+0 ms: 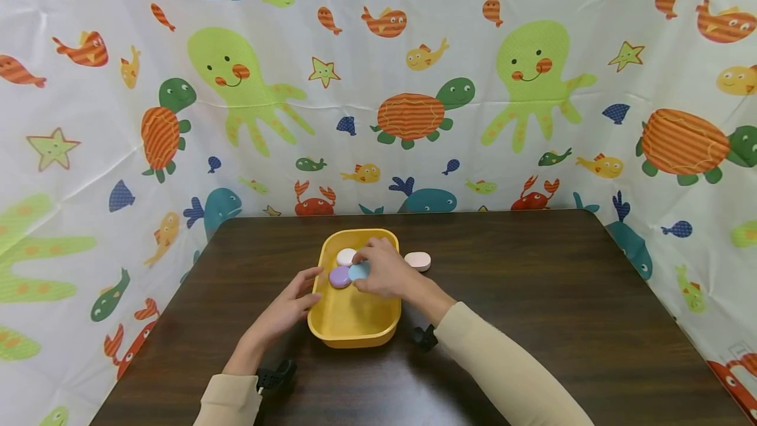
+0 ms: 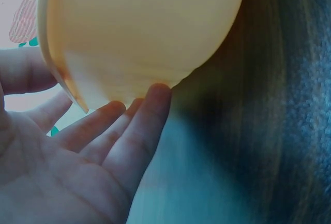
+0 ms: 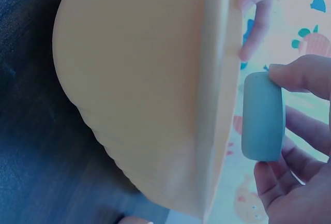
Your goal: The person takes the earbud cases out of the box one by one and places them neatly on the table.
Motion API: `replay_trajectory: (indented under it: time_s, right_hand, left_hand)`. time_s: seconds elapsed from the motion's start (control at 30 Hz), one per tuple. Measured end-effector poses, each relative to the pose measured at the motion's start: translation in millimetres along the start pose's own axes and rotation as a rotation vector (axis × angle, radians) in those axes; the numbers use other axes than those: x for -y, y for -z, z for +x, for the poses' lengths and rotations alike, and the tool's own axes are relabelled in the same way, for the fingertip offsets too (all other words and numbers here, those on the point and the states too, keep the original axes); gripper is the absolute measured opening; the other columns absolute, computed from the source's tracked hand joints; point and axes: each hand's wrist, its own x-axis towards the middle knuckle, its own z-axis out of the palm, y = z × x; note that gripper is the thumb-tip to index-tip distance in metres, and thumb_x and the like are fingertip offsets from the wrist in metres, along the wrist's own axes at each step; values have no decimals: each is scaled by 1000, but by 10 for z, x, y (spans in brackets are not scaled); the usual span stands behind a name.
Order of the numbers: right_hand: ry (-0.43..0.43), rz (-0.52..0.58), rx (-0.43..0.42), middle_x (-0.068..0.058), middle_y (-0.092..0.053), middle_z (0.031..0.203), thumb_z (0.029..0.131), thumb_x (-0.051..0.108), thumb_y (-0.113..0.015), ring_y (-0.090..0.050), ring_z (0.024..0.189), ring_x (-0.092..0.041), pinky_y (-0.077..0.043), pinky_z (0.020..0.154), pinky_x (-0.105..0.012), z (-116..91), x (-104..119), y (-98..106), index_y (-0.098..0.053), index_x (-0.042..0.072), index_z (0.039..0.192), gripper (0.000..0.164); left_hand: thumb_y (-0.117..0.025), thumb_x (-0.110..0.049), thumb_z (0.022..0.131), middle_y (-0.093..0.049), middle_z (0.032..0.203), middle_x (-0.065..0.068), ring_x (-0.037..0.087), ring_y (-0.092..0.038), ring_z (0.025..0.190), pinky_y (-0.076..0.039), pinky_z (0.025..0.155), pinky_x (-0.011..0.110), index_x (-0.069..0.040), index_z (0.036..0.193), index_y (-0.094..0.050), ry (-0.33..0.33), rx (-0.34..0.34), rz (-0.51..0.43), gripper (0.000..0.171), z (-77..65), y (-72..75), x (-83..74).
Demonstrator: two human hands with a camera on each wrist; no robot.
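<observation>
A yellow basin (image 1: 355, 314) stands on the dark table. Inside it, a white soap bar (image 1: 346, 256) and a purple soap bar (image 1: 340, 277) lie close together. My right hand (image 1: 384, 269) is over the basin and pinches a light blue soap bar (image 3: 262, 116) between thumb and fingertips. In the right wrist view that bar is beyond the rim, with its rounded side showing. My left hand (image 1: 292, 300) rests against the basin's left side. Its extended fingers (image 2: 155, 100) touch the outer wall, as the left wrist view shows.
To the right of the basin, a pale pink soap bar (image 1: 418, 261) lies on the brown wooden table (image 1: 520, 294). A white curtain (image 1: 367, 84) printed with sea animals hangs behind the table and along its sides. Dark straps with cameras (image 1: 424, 338) sit at both wrists.
</observation>
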Motion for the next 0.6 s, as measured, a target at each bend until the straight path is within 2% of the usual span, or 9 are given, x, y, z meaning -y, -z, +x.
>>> replay_trajectory:
  time_s: [0.3,0.6]
  right_hand:
    - [20,0,-44,-5,-59,113,84,25,-80,-47,116,-27,-46,90,-33,-25,-13,90,-75,10,113,33]
    - [1,11,-57,-6,-58,114,84,24,-79,-46,107,-24,-45,83,-32,-42,-51,192,-75,10,113,33]
  left_hand:
    - [-49,-16,106,-23,161,27,46,-36,142,-41,109,59,-10,157,-25,-8,3,-4,57,-8,-14,-12]
    - [-48,-16,107,-24,161,26,45,-36,142,-41,109,58,-11,157,-25,2,-4,-8,56,4,-11,-9]
